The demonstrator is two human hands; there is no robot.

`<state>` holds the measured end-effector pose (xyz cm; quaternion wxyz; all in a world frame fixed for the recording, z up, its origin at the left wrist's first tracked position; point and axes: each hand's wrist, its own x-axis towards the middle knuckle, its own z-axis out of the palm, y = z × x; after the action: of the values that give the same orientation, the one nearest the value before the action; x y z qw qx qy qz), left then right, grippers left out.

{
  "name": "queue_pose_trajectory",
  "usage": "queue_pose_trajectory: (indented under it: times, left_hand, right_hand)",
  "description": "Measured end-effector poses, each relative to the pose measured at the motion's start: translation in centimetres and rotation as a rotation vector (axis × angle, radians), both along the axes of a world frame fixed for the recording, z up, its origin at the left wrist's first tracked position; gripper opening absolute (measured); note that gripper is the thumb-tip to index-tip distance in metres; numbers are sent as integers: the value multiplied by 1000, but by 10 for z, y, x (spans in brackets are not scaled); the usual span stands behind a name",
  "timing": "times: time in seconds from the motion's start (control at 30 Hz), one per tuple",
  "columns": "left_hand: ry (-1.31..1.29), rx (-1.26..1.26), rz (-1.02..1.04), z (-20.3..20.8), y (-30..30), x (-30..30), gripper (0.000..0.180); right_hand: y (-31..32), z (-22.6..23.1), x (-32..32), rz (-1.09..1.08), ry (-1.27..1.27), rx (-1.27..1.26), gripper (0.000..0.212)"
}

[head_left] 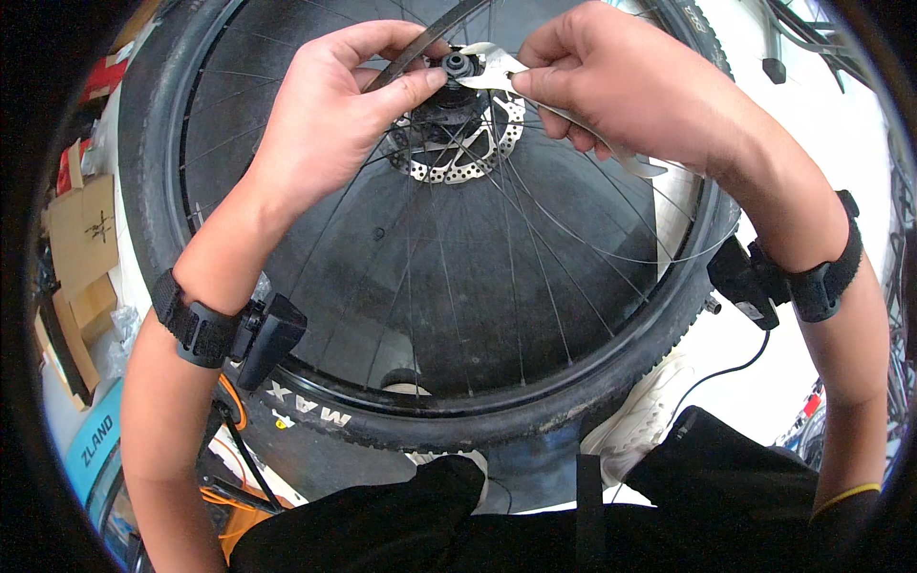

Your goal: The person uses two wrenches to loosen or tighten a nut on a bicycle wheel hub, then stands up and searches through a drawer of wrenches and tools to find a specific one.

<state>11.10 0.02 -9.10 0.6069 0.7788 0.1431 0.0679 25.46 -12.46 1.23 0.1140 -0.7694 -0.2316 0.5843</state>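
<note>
A bicycle wheel with a black knobbly tyre (pixel 521 430) lies on its side in front of me. At its middle is the hub axle end (pixel 459 64), above a perforated silver brake disc (pixel 449 177). My left hand (pixel 334 110) is closed around a dark flat metal bar (pixel 435 36), its thumb tip beside the axle end. My right hand (pixel 630 86) grips a thin silver open-ended wrench (pixel 494 73). The wrench's jaws lie around the axle end; whether they bear on its flats I cannot tell. The wrench's other end shows below the right hand.
Thin spokes (pixel 521 296) span the wheel over a dark mat. Cardboard boxes (pixel 84 229) and a blue box (pixel 91 444) stand at the left. Orange cable (pixel 234 401) lies below them. My shoes (pixel 640 411) are close to the tyre's near edge. Dark metal frame parts (pixel 812 38) are at the upper right.
</note>
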Motion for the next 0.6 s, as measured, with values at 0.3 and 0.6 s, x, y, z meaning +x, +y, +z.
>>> queue_pose_trajectory:
  times: [0.3, 0.6]
  left_hand:
    - [64, -22, 23, 6, -4, 1, 24]
    - [91, -89, 120, 11, -10, -1, 26]
  right_hand:
    - [-13, -34, 38, 210, 22, 279, 24]
    - [-32, -64, 28, 436, -435, 766, 22]
